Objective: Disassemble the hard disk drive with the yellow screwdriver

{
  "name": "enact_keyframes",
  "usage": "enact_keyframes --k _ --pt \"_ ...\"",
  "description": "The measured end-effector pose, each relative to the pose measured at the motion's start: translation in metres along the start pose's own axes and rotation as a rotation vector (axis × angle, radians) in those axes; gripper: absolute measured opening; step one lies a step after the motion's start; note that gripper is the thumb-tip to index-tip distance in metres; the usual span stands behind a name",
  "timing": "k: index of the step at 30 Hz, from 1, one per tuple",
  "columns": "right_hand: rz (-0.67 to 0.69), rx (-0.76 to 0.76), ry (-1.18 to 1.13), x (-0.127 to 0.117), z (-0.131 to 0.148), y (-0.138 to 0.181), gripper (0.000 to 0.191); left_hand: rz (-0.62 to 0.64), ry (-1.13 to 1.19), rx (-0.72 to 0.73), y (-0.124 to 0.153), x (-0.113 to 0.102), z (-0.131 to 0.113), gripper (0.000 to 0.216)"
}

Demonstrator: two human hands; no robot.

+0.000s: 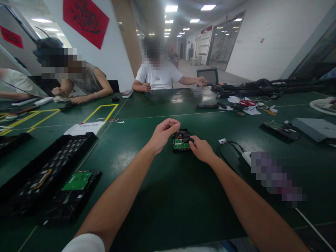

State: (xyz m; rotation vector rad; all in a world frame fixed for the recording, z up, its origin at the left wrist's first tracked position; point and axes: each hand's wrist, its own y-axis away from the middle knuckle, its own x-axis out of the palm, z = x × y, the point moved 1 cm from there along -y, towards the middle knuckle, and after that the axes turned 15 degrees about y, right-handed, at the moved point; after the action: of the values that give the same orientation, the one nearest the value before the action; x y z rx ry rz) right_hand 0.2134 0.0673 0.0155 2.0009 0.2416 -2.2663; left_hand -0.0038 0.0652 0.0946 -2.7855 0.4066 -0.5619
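A hard drive [180, 144] with a green circuit board lies on the green table in front of me, its board side up. My right hand [201, 148] grips the drive's right edge with curled fingers. Over the drive's upper left corner, my left hand [165, 134] is closed in a pinch, thumb against fingers. Anything between those fingertips is too small or hidden to make out. Part of the drive's left side is covered by the left hand.
To the left are a long black tray [52, 168] and another hard drive [70, 196]. On the right stand a third hard drive [280, 130], a grey box [316, 128] and a black cable [223, 157]. Co-workers sit across the table [147, 178].
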Motion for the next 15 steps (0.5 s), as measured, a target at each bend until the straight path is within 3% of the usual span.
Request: enact_keyframes --k 10,15 --pt "-0.004 -0.002 0.001 0.000 0.000 0.000 0.045 -0.061 0.203 -0.014 -0.002 0.004 0.005 0.021" --pt "-0.009 0.006 0.019 0.000 0.000 0.000 0.044 -0.067 0.161 0.011 -0.002 0.006 0.013 0.030"
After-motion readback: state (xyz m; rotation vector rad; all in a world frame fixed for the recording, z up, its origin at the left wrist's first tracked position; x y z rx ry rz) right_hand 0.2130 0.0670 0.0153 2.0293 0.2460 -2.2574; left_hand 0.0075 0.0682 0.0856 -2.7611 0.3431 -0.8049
